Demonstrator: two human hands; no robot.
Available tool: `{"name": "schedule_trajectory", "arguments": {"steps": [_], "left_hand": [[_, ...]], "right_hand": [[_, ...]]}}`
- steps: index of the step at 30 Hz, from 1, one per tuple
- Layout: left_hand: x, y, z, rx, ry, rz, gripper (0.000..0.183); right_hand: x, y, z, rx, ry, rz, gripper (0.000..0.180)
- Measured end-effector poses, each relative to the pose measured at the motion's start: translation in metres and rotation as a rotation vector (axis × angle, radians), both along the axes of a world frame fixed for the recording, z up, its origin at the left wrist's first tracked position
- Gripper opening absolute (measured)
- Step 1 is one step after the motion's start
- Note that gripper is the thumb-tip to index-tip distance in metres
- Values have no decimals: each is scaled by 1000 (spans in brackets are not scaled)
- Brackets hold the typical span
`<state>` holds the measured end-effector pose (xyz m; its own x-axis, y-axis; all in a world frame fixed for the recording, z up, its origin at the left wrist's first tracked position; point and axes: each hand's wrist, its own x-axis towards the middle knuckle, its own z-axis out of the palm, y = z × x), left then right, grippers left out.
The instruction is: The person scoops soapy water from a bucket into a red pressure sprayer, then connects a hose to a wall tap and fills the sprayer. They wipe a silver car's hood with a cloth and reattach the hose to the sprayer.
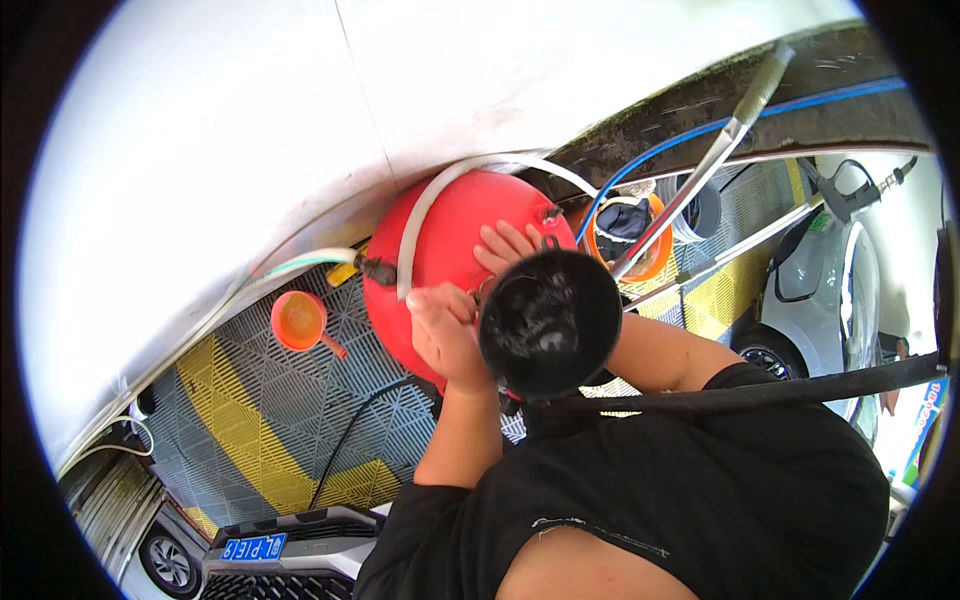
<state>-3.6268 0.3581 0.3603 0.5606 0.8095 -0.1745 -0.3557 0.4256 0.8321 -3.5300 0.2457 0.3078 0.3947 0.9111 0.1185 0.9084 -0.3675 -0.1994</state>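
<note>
Before me stands a red metal tank (465, 202). A black funnel (551, 322) with shiny, wet-looking insides sits above it and hides part of the tank top. My left hand (446, 330) is curled beside the funnel's left rim, its thumb at the end of a white hose (427, 210) that arches over the tank. What its fingers hold is hidden. The fingers of my right hand (506, 244) lie spread on the tank behind the funnel, which covers the palm. A dark fitting (379, 270) joins another pale hose (307, 259) to the tank's left side.
An orange dipper (298, 319) holding yellowish liquid rests on the floor grating (262, 397). Right of the tank are an orange bucket (660, 251) with dark cloth, a metal tube (705, 169) and a spray gun (840, 191). Cars (802, 300) stand nearby; a white wall (262, 112) rises ahead.
</note>
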Motion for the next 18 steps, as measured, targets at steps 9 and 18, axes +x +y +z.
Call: {"name": "schedule_trajectory", "arguments": {"steps": [9, 18], "left_hand": [[-20, -4, -24, 303, -50, 18, 50], [-8, -5, -24, 453, 64, 162, 52]], "right_hand": [[-16, 11, 33, -152, -231, 90, 56], [-9, 6, 17, -168, -263, 144, 56]]}}
